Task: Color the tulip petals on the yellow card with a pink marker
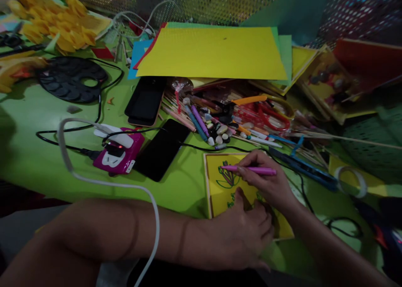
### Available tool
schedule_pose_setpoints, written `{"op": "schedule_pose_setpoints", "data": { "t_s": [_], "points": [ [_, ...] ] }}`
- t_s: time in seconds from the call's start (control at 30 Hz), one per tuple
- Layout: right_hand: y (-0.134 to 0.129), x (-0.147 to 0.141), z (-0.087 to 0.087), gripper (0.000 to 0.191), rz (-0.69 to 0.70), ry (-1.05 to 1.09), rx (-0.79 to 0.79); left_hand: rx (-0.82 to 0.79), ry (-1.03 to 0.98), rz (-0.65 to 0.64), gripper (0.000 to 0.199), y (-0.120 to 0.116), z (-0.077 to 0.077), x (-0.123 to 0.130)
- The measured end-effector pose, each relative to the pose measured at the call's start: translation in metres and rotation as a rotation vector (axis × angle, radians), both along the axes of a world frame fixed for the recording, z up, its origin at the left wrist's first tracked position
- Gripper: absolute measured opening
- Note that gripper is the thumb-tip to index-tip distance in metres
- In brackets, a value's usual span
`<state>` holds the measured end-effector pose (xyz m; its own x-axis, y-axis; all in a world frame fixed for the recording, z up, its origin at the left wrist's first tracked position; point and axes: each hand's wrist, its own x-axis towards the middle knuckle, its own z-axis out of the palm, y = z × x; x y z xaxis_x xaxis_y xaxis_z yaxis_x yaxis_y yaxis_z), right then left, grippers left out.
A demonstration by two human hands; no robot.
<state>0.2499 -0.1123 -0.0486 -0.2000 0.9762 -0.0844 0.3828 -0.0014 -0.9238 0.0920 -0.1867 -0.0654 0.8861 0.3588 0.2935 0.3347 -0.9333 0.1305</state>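
Observation:
A yellow panel with a pale raised frame (216, 203) lies on the green table, bearing a green and dark plant drawing and some green marks. My right hand (266, 180) grips a pink marker (260, 170), its tip touching the drawing near the panel's upper left. My left hand (241, 232) rests across the lower part of the panel, its fingers spread and nothing held in them. Part of the panel is hidden under both hands.
Phones (165, 149) and a magenta power socket (117, 157) with cables are left of the panel. Behind it lie pebbles (222, 130), markers, sticks and red scissors (274, 121), below yellow paper sheets (213, 52). A tape roll (361, 182) is at the right, a black palette (72, 78) at the left.

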Motion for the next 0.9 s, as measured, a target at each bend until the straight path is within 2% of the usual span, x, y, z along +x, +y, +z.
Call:
{"op": "schedule_pose_setpoints", "data": {
  "t_s": [0.3,0.9],
  "points": [
    [0.0001,-0.0020,0.0046,0.021,0.005,-0.002,-0.008,0.000,0.006,0.003,0.068,-0.0006,0.0007,0.0000],
    [-0.0001,0.0003,0.0026,0.019,0.008,-0.019,-0.006,-0.020,0.027,0.015,0.066,-0.0019,0.0004,0.0018]
  ]
}}
